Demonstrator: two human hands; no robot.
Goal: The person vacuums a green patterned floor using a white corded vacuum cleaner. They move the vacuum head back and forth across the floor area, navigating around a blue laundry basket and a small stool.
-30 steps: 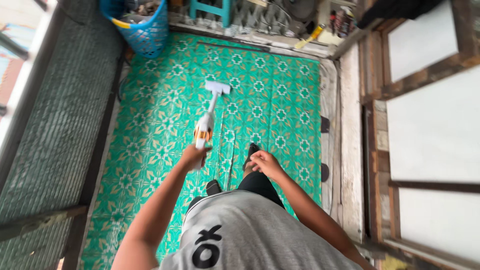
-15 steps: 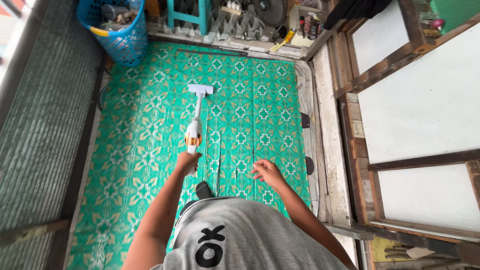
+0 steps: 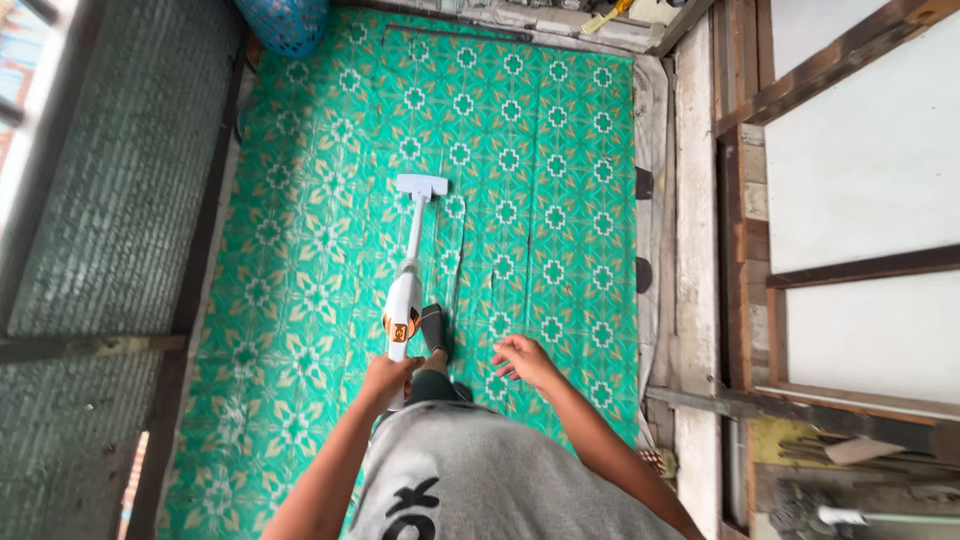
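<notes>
A white stick vacuum cleaner (image 3: 405, 300) with an orange band stands on the green patterned floor mat (image 3: 320, 250), its flat head (image 3: 422, 185) pointing away from me. My left hand (image 3: 388, 378) grips the vacuum's handle at its near end. Beside it, my right hand (image 3: 522, 360) hangs free over the mat with loosely curled fingers and holds nothing. My foot in a dark sandal (image 3: 436, 330) rests just right of the vacuum body. A grey shirt fills the bottom of the view.
A blue plastic basket (image 3: 285, 20) stands at the far left corner of the mat. A dark mesh screen (image 3: 110, 200) runs along the left. On the right is a wooden frame with white panels (image 3: 860, 200). Tools lie at the bottom right (image 3: 860, 470).
The view has tilted downward, so the basket and far edge have slid toward the top. The vacuum head now sits closer to me on the mat. My left hand keeps its grip.
</notes>
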